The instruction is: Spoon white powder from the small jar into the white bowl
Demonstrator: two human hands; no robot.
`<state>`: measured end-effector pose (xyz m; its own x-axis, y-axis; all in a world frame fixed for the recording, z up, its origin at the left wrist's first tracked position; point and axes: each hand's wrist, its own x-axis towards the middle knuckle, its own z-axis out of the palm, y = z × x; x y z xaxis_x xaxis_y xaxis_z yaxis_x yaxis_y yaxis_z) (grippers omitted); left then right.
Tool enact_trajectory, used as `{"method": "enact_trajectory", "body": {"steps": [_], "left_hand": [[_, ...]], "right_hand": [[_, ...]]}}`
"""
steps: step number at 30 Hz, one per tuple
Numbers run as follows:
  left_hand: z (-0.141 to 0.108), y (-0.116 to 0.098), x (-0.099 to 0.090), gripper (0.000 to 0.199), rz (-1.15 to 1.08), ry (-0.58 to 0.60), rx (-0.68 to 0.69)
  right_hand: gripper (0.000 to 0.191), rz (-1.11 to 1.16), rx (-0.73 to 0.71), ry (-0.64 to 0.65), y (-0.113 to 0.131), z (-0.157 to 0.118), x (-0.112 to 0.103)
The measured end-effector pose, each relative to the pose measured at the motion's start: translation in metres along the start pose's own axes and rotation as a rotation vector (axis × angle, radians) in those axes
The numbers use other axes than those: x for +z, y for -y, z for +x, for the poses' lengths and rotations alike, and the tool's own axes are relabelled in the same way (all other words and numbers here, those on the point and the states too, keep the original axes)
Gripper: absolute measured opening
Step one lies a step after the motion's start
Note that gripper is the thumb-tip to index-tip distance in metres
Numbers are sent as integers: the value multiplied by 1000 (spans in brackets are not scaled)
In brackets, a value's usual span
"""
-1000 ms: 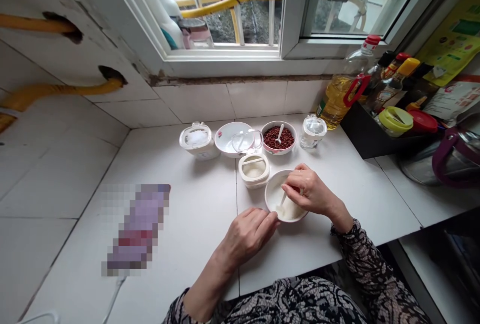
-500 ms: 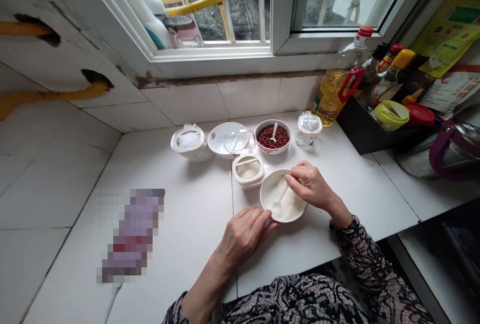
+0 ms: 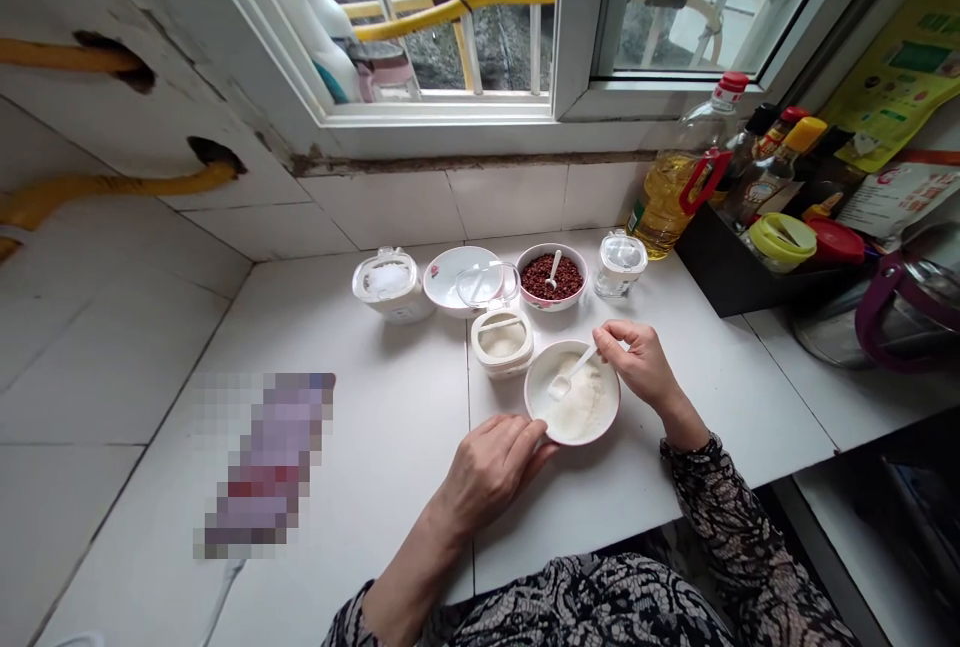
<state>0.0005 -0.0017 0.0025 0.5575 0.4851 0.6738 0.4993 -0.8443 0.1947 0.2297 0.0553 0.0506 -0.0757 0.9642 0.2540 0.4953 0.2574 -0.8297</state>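
Note:
My right hand (image 3: pixel 637 362) pinches a small white plastic spoon (image 3: pixel 571 371), whose head rests in fine white powder inside a white ceramic bowl (image 3: pixel 592 435). My left hand (image 3: pixel 491 472) grips the near-left rim of that bowl. Just beyond it stands an open white container of pale powder (image 3: pixel 501 342), its clear lid (image 3: pixel 478 285) raised behind it. A floral-rimmed bowl of red peppercorns (image 3: pixel 551 277) holds another white spoon.
A white saucer (image 3: pixel 448 277) and two small lidded jars (image 3: pixel 386 285) (image 3: pixel 621 264) line the white tiled counter's back. A cooking oil bottle (image 3: pixel 667 202) and black tray of condiments (image 3: pixel 720 277) stand right. A pixelated object (image 3: pixel 266 467) lies left.
My right hand has moved up and to the right, and the spoon head has shifted away from the near side of the bowl. My left hand stays on the rim.

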Motion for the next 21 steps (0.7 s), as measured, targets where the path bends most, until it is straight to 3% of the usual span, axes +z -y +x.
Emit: {"method": "enact_trajectory", "body": {"steps": [4, 8, 11, 13, 17, 19, 21], "left_hand": [[0, 0, 1, 13, 1, -3, 6], [1, 0, 0, 15, 8, -3, 4], [1, 0, 0, 17, 24, 0, -1], [1, -1, 1, 17, 33, 3, -4], [2, -1, 3, 19, 45, 4, -7], [2, -1, 3, 21, 58, 10, -13], [2, -1, 3, 23, 66, 18, -17]], "right_hand": [[48, 158, 138, -88, -3, 8, 6], [47, 150, 73, -181, 10, 15, 12], [39, 38, -108, -308, 26, 16, 19], [31, -124, -317, -398, 34, 15, 26], [17, -512, -778, -325, 36, 12, 37], [12, -568, -858, -301, 35, 12, 36], [10, -518, -841, -347, 35, 12, 32]]}}
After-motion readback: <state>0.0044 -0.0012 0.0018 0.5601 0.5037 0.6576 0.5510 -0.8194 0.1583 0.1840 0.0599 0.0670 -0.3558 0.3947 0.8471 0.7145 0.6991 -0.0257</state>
